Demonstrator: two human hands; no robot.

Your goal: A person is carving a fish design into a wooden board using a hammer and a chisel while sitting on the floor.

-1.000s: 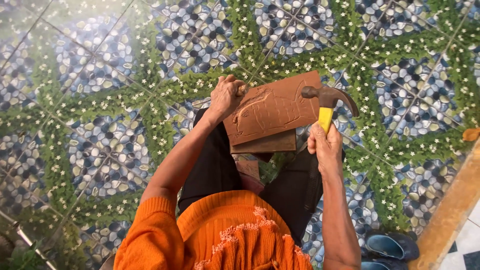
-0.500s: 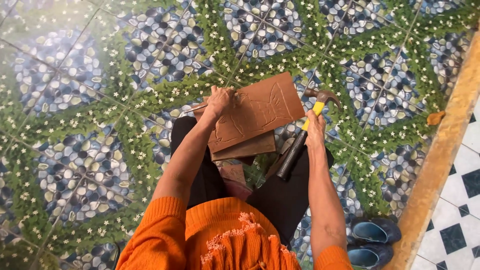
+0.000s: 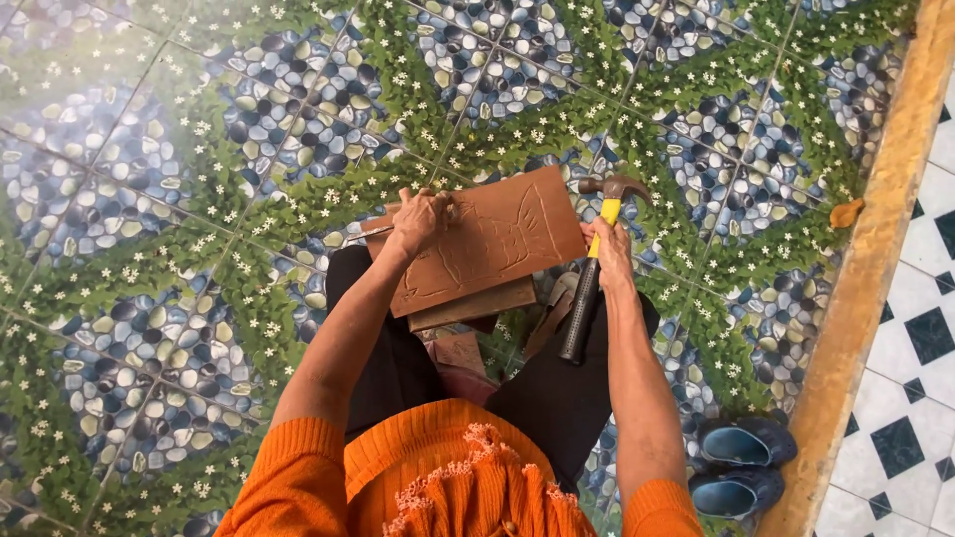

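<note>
Brown carved wooden slab (image 3: 492, 244), yellow-necked hammer (image 3: 595, 264)

No package, label, sign or screen shows anywhere here, from twelve o'clock round to six. Nothing boxed or wrapped lies on the floor. No printed tag and no display of any kind is in sight.

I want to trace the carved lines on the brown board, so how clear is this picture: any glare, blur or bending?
Head view: the brown board and hammer are sharp under soft, even light; pale haze washes out the tiled floor at the upper left; the floor's grid lines bow outward, a wide-lens bend.
</note>
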